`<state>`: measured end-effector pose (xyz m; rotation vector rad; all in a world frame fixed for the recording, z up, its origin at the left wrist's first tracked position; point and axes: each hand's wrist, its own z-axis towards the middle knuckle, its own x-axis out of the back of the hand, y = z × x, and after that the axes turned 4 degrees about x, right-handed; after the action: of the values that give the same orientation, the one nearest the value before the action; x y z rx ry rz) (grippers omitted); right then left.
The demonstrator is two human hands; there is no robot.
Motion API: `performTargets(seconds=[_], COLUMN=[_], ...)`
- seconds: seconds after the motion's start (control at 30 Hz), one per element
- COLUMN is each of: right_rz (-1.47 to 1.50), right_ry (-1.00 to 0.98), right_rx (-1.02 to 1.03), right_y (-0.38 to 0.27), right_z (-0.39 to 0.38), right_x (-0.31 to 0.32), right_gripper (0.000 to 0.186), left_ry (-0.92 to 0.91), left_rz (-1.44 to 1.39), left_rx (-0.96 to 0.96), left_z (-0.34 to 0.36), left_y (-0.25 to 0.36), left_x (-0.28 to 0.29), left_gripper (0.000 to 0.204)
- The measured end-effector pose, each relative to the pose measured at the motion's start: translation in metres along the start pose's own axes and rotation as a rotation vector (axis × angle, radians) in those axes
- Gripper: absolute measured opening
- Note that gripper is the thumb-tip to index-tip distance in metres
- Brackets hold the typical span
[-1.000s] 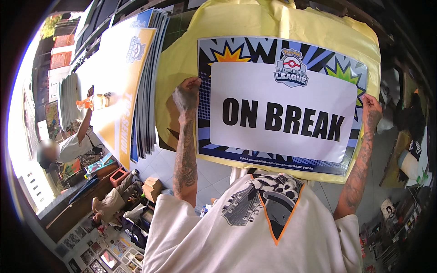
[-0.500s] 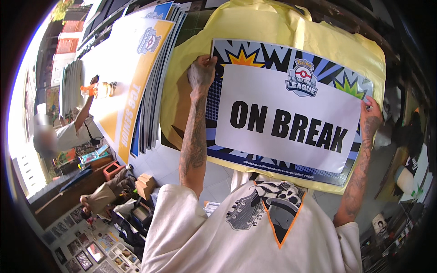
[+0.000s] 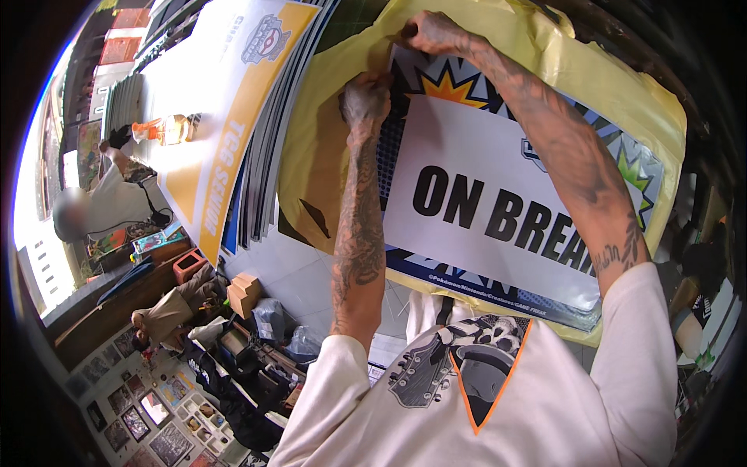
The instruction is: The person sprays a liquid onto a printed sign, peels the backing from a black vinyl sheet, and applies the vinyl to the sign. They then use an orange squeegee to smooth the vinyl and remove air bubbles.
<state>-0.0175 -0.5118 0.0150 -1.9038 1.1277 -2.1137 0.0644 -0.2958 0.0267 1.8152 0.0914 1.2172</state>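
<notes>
A printed sign (image 3: 467, 233), with a white middle, large black letters and a blue-black starburst border, lies on crumpled yellow sheeting (image 3: 315, 148). My left hand (image 3: 364, 100) is closed on the sign's upper left edge, fingers bent over it. My right hand (image 3: 428, 33) reaches across to just above that same corner, fingers pinched; what is between them is too small to make out. My right forearm covers part of the sign's upper right and lettering.
A stack of printed boards (image 3: 253, 101) stands left, with an orange tool (image 3: 159, 131) over it. A co-worker (image 3: 105, 210) is at the far left, another person (image 3: 171, 311) lower down. Cardboard boxes (image 3: 243, 294) and bags (image 3: 271, 321) lie near the tiled floor (image 3: 272, 268).
My right hand has left the sign's right edge and crossed up to its upper left corner. My left hand has moved up slightly. The scene has shifted a little in view.
</notes>
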Motion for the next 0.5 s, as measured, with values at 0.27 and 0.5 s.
performTargets(seconds=[0.27,0.5], right_rz=[0.556,1.213], right_ry=[-0.123,-0.276], right_rx=[0.323,0.480], right_y=[0.062,0.101], right_z=[0.074,0.094], right_x=[-0.062,-0.103], right_gripper=[0.012,0.027], left_ry=[0.020,-0.005], left_rz=[-0.047,0.006], left_rx=[0.019,0.019], left_z=[-0.008,-0.005], left_y=[0.012,0.021], left_x=[-0.003,-0.003], left_gripper=[0.020,0.019])
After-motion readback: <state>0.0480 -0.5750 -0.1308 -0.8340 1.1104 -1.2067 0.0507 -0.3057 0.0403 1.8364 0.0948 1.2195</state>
